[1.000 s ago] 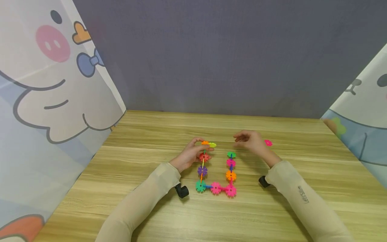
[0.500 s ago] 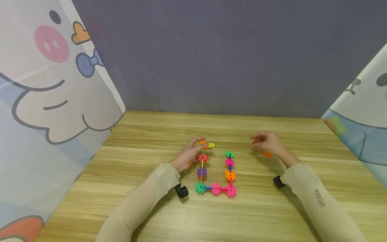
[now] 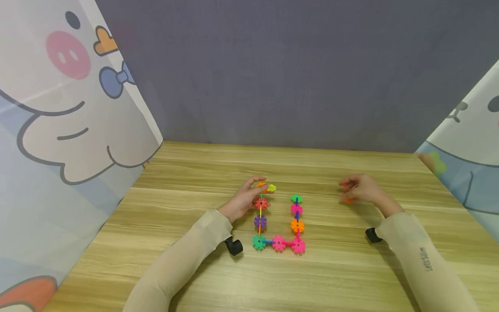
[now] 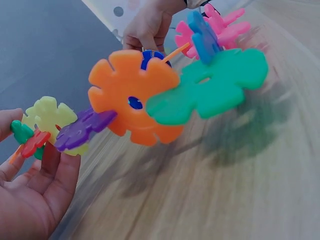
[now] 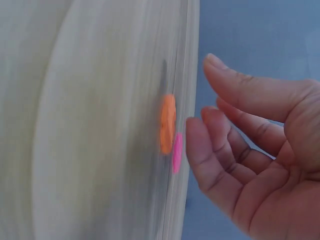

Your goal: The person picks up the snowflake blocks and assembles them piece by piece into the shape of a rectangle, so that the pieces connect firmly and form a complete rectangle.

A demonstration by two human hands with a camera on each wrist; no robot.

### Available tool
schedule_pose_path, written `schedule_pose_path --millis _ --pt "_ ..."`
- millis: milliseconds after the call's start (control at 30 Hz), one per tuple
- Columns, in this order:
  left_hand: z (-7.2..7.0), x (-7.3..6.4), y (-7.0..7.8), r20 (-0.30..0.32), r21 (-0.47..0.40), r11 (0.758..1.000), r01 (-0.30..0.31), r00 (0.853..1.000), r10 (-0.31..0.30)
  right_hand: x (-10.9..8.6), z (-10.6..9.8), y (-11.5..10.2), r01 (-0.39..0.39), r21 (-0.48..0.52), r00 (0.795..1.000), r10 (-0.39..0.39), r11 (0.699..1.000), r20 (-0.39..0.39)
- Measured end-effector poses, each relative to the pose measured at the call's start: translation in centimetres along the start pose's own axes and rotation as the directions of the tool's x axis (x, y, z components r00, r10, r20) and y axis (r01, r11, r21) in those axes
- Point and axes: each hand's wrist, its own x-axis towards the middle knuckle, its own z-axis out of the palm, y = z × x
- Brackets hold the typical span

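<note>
Flower-shaped interlocking plastic discs are joined into a U-shaped chain (image 3: 260, 222). Its left side has a purple disc (image 4: 80, 131) and a red one (image 3: 261, 203); a teal disc (image 3: 259, 242) makes the corner. My left hand (image 3: 243, 200) grips the far end of that side, thumb across the orange disc beside a yellow disc (image 3: 271, 188). The chain's right side ends in a green disc (image 3: 296, 198). Off to the right, my right hand (image 3: 364, 190) hovers with thumb and fingers apart, holding nothing, near a loose orange disc (image 5: 168, 125) and pink disc (image 5: 177, 154).
The wooden tabletop (image 3: 218, 281) runs back to a grey upright panel (image 3: 288, 78). Cartoon-printed panels stand on the left (image 3: 78, 121) and the right (image 3: 475, 147). A black wrist camera (image 3: 234, 246) juts below the left sleeve, another (image 3: 373, 235) below the right.
My right hand has moved rightward, away from the chain and over to the loose discs. My left hand stays at the chain's far left end, where the orange disc has tilted slightly.
</note>
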Motion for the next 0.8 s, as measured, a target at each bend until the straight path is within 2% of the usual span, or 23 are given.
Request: schedule_pose_path --millis 267,533,800 --pt "0.1 -0.1 0.1 0.004 -0.020 1.000 0.000 1.000 0.000 -0.4 -0.8 1.0 -0.066 -0.008 0.997 0.066 0.998 0.050" --pt "0.2 -0.1 0.0 0.021 -0.031 1.000 0.005 1.000 -0.004 -0.6 -1.0 1.3 -0.101 -0.012 0.994 0.101 0.995 0.051" --pt "0.3 -0.1 0.0 0.015 -0.057 0.998 0.008 1.000 -0.007 -0.4 -1.1 1.7 -0.093 -0.039 0.994 0.095 0.995 0.050"
